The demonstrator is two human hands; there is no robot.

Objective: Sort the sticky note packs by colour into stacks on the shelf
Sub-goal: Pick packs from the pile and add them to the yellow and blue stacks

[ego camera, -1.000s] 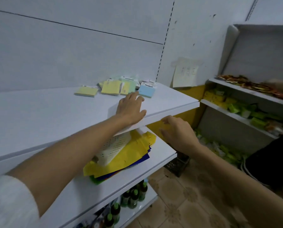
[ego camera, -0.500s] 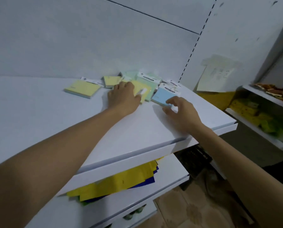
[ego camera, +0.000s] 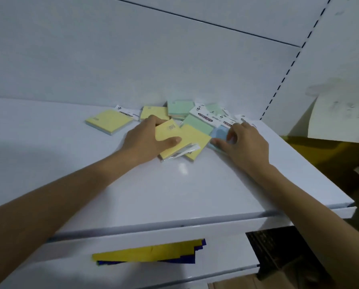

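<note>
White wall panels (ego camera: 132,59) back a white shelf (ego camera: 174,195), and the sticky note packs lie in a loose pile toward 12 o'clock on it, close to the wall. Your left hand (ego camera: 147,140) comes in from approx. 7 o'clock and grips a yellow pack (ego camera: 170,136), thumb across the top and fingers curled over the far edge. That pack lies partly over a second yellow pack (ego camera: 197,140), w/ its clear wrapper tab pointing toward you. Your right hand (ego camera: 245,142) comes in from 5 o'clock and pinches a blue pack (ego camera: 219,132), thumb at the near edge and fingers curled over the far side, so most of the pack is hidden. It sits touching the second yellow pack, at its 3 o'clock. At 12 o'clock of those two is a green pack (ego camera: 197,123) w/ a white "STICKY NOTE" header. More green packs (ego camera: 179,108) sit behind it vs. the wall, w/ a third yellow pack (ego camera: 153,112) at their 9 o'clock. One lone yellow pack (ego camera: 110,122) lies apart at 10 o'clock of your left hand. At 6 o'clock, a lower shelf (ego camera: 132,276) carries yellow and dark blue sheets (ego camera: 149,254). At 3 o'clock a pale paper sheet (ego camera: 339,119) hangs on the wall.
</note>
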